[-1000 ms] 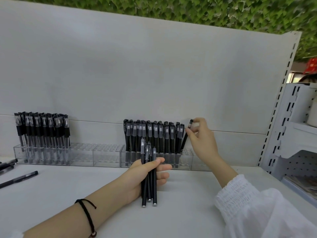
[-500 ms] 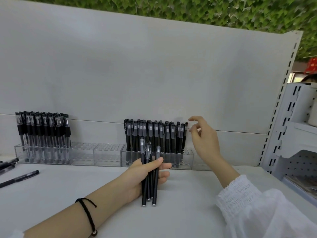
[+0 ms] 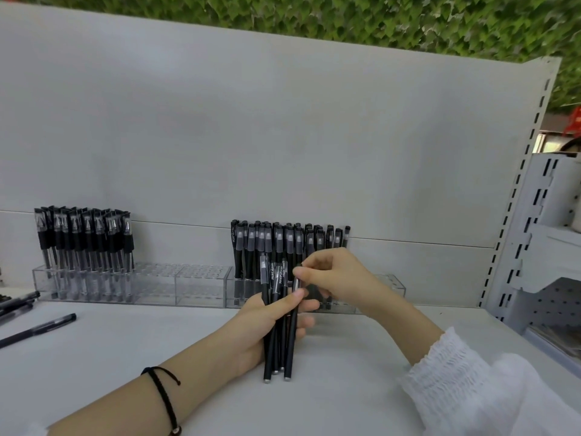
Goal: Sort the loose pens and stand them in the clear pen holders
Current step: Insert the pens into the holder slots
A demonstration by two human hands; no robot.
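Bundle: we count 4 black pens [image 3: 276,341] bunched upright, just in front of the right clear holder [image 3: 386,287], lower ends down at the table [image 3: 125,357]; we cannot tell whether they touch it.
Left hand: our left hand [image 3: 261,325] is wrapped round the bundle at mid-length, thumb across the front.
Right hand: our right hand [image 3: 339,278] pinches the top of the rightmost pen [image 3: 292,341] between thumb and forefinger, the other fingers loosely curled.
Right holder: rows of capped black pens [image 3: 283,240] stand upright in it, filling most of its left and middle.
Left holder: the left clear holder [image 3: 188,284] sits just beside the right one, with standing pens [image 3: 85,234] packed at its far left end.
Loose pens: a few loose pens [image 3: 37,330] lie flat at the table's left edge, well apart from the hands.
Wrists: a black cord bracelet [image 3: 163,394] on the left, a white sleeve [image 3: 465,382] on the right.
Surroundings: a grey back panel [image 3: 283,136] behind the holders, a white shelf unit [image 3: 550,247] at right, green leaves [image 3: 345,17] above.
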